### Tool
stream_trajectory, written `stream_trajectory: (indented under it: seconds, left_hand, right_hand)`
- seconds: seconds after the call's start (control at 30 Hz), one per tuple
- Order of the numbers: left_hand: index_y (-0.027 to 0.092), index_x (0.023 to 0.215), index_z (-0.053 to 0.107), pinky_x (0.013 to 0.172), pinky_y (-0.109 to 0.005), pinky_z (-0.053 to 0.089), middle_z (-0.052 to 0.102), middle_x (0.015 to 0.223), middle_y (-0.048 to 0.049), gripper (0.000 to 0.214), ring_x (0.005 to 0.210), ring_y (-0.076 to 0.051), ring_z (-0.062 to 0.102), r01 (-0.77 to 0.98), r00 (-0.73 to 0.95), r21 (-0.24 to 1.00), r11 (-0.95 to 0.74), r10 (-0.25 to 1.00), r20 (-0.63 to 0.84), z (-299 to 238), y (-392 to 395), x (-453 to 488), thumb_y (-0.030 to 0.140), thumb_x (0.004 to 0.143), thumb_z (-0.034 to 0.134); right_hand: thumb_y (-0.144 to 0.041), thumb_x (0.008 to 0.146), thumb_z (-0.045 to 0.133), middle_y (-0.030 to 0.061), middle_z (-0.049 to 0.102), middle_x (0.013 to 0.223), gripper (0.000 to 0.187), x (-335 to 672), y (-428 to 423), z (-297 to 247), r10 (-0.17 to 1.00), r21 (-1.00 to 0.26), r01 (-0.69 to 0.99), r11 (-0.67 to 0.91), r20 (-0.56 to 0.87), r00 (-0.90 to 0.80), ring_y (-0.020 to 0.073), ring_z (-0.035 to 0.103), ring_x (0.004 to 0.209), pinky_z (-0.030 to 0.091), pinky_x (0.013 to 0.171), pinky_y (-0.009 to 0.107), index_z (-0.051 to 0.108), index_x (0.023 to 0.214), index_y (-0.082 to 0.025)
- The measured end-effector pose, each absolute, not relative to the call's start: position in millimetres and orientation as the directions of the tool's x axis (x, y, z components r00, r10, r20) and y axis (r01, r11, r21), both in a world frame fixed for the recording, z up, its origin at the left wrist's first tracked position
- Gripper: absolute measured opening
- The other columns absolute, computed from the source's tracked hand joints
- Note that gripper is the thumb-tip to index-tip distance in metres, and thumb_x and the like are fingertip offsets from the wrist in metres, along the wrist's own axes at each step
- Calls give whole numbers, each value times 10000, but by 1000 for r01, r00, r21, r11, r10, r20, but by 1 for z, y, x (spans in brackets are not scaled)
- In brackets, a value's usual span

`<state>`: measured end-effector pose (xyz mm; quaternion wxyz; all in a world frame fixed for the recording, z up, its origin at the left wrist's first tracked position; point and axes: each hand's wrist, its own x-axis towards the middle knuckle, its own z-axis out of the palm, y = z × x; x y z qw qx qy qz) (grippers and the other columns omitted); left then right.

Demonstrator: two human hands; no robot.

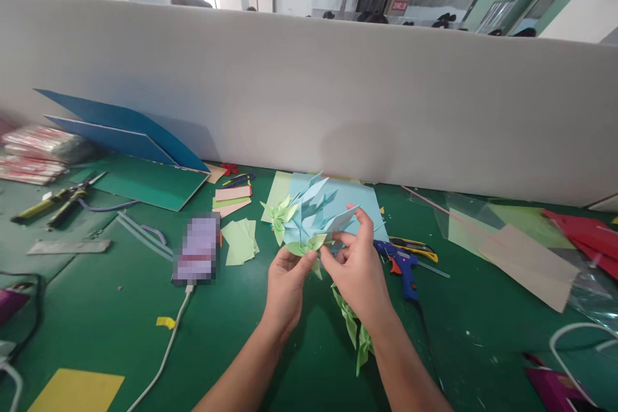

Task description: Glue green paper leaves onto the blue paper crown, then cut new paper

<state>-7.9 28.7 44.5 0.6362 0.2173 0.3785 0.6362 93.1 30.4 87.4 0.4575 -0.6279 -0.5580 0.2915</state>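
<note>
My left hand (286, 290) pinches a light green folded-paper flower (305, 247) between thumb and fingers. Thumb and index finger of my right hand (360, 273) close on the same flower's right side, the other fingers curled. Just behind are pale blue folded-paper pieces (311, 196) and another green paper flower (280, 214); whether they join the held one, I cannot tell. A light blue sheet (369, 203) lies beyond them. More green folded-paper flowers (348, 312) rest on the table, partly hidden by my right forearm. Right of that hand lies a blue glue gun (403, 265).
A yellow utility knife (418, 248) lies behind the glue gun. Leftward are green paper slips (240, 241), a phone (199, 248) with a white cable (168, 347), pliers (72, 196) and blue boards (116, 135). Paper sheets (528, 264) cover the right side. A white partition (290, 90) stands behind.
</note>
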Motion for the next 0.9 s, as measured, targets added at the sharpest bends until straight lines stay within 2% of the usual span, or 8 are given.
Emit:
stream_trajectory:
  seconds: [0.3,0.47,0.6,0.7,0.8,0.9]
  left_hand:
    - [170,722,668,812,-305,485,708,738,-15,314,820,-183,659,-626,-171,778,56,963,-207,48,27,-5,295,498,850]
    - [174,699,659,822,-299,480,696,689,0,292,832,-182,659,-630,-181,775,45,962,-203,48,27,-2,288,506,846]
    - [159,723,681,772,-280,496,707,744,-21,312,765,-160,650,-620,-132,781,75,971,-198,45,27,-8,334,516,835]
    - [149,653,662,706,-256,513,686,699,-9,314,659,-120,621,-623,-126,774,112,962,-240,44,28,-15,380,518,826]
    - [146,612,632,656,-231,517,642,642,12,304,608,-96,592,-615,-141,778,126,954,-266,45,29,-20,373,530,817]
    - [147,617,619,624,-217,509,638,668,6,275,615,-96,584,-595,-155,793,128,951,-269,47,30,-21,352,560,792]
  right_hand:
    - [-263,702,526,33,697,774,534,91,29,86,948,-897,433,89,209,239,97,458,379,369,393,232,325,1190,-183]
    - [-269,699,510,21,683,736,470,89,32,81,936,-896,431,109,238,258,97,452,375,367,391,233,345,1131,-185]
    - [-285,704,535,16,686,725,511,93,34,81,938,-891,442,106,237,254,94,442,377,361,398,233,342,1165,-179]
    - [-292,709,546,12,683,717,546,96,36,82,943,-881,460,106,237,235,96,440,380,349,397,233,331,1196,-169]
    - [-289,714,545,6,676,706,544,96,37,82,947,-868,483,119,246,209,101,453,390,344,399,231,334,1200,-165]
    - [-287,722,535,11,677,712,528,94,36,81,947,-861,490,135,257,192,105,464,395,353,399,231,339,1197,-166]
